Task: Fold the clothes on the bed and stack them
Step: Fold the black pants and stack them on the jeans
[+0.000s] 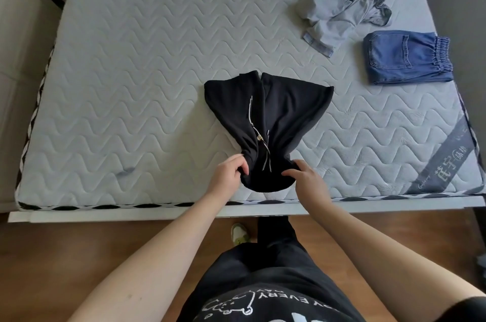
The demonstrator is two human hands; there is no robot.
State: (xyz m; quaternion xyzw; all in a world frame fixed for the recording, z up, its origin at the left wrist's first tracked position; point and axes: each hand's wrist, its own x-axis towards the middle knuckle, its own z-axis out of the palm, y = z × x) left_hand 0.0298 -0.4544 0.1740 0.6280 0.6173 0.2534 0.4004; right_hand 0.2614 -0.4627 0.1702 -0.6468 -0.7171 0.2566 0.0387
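Black, soft trousers bunched at the waist, gripped by both hands' fingers.

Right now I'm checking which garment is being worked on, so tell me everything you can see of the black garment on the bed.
The black garment lies on the quilted mattress near its front edge. It looks like soft, matte knit fabric. Two panels fan out at the far end, a narrow gap between them; the near end is bunched narrow. White-speckled drawstrings with a metal-looking bead run down its middle. The left hand and right hand grip the bunched near end from either side. It is not folded yet.
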